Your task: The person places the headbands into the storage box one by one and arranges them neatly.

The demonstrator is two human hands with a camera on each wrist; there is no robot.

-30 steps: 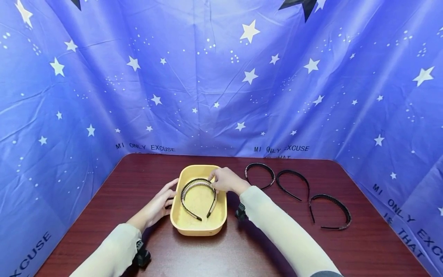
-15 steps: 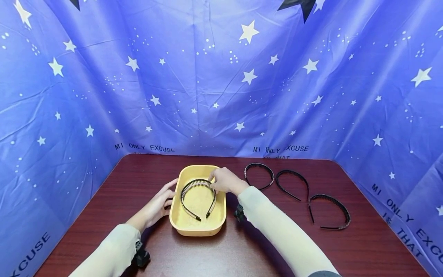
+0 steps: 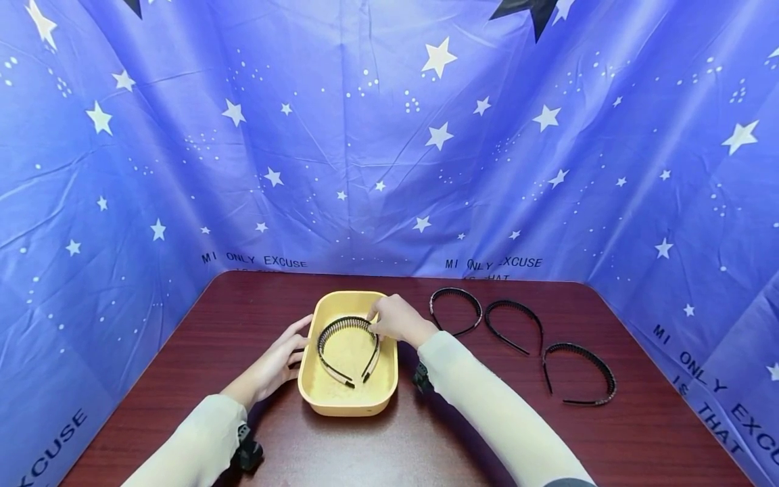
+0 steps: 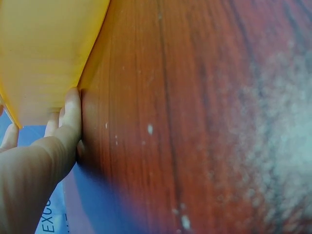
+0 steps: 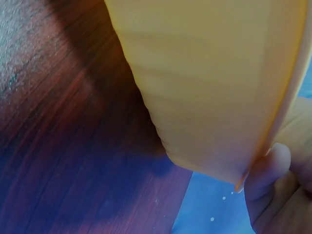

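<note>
A yellow plastic basin (image 3: 348, 400) stands on the table, and black toothed headbands (image 3: 328, 329) lie stacked inside, one with a beige band. My right hand (image 3: 400, 319) reaches over the basin's right rim and pinches a headband at its upper right curve; the fingertips partly cover that spot. In the right wrist view the thumb (image 5: 273, 168) shows beside the basin's rim, the other fingertips hidden. My left hand (image 3: 276, 362) rests with spread, extended fingers along the basin's left wall. The left wrist view has those fingers (image 4: 71, 109) touching the outer wall.
To the right of the basin several more headbands lie on the dark red wooden table (image 3: 243, 304): one at the back (image 3: 456, 291), one in the middle (image 3: 514, 304), one nearer the front (image 3: 608, 379). A blue star-patterned curtain (image 3: 365, 169) hangs behind the table.
The headband under my right hand has shifted slightly inside the basin, so a black arm now shows apart from the beige one at lower left. Both hands have stayed nearly still.
</note>
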